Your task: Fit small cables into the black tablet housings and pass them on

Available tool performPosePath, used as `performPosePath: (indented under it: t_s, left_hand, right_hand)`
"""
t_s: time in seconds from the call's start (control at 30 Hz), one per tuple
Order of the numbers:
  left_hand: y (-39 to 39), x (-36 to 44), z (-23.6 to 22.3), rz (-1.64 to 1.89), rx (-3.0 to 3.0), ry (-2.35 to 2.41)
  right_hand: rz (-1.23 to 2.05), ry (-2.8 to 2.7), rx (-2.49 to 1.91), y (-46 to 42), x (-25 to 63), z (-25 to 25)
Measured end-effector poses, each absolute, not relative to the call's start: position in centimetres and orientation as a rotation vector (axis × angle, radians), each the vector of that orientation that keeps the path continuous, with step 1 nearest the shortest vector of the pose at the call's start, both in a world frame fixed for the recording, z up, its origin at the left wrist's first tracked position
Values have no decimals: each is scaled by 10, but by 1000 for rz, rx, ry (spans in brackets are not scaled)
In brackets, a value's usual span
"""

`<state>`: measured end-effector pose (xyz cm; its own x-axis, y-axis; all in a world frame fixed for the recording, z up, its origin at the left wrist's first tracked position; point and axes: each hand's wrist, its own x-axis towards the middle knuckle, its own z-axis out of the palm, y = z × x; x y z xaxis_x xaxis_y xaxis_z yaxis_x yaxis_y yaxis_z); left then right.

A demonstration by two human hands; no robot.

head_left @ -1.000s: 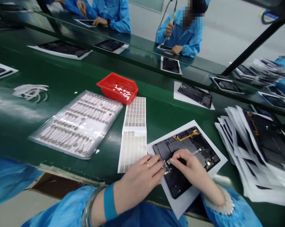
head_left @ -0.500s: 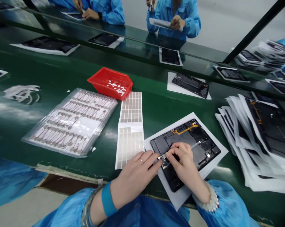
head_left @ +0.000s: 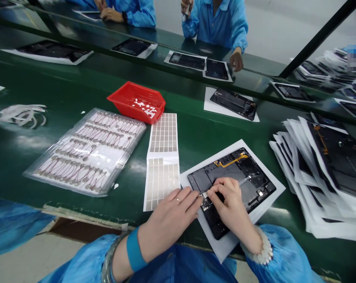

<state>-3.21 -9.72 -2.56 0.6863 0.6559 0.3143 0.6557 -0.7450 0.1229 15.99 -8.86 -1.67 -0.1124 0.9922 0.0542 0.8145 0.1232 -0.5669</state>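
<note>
An opened tablet housing [head_left: 233,188], black with an orange flex cable [head_left: 232,160], lies askew on a white sheet [head_left: 273,192] before me. The thumb and index finger of my right hand [head_left: 229,202] are closed on a small pale rectangular piece [head_left: 205,194] at a little circuit board [head_left: 206,203] near the housing's left edge. My left hand [head_left: 174,210] lies palm down, fingers stretched out, its fingertips touching that same edge beside the board. What is under the left fingertips is hidden. Left of the housing lies a sheet of grey rectangular stickers [head_left: 163,179].
A clear tray [head_left: 102,192] of small round parts with red wires lies at left, behind it a red bin [head_left: 130,100] with white scraps. Stacked housings on sheets [head_left: 316,188] stand at right. More housings [head_left: 233,103] lie farther back; a co-worker's hand [head_left: 237,61] is beyond.
Both my hands keep nearly the same place. Across the table, a co-worker has put down a white sheet, and a second housing now lies beside the one there. Some far housings have shifted slightly left.
</note>
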Motion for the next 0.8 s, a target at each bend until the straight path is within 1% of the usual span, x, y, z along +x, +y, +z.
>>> performPosePath:
  t_s: [0.23,0.5,0.63,0.8]
  left_hand:
    - [-94,-29,-23,461,2910,1130]
    - [-93,-25,-22,335,2886,1136]
    - [-94,-24,-21,323,2911,1151]
    - [-97,-22,-19,294,2932,1138]
  right_hand:
    - [591,-1988,-1748,-88,160,-16]
    - [539,-2016,-1732,-88,159,-14]
    - [503,-2055,-1707,-88,161,-13]
    - [533,-2091,-1639,-81,175,-6]
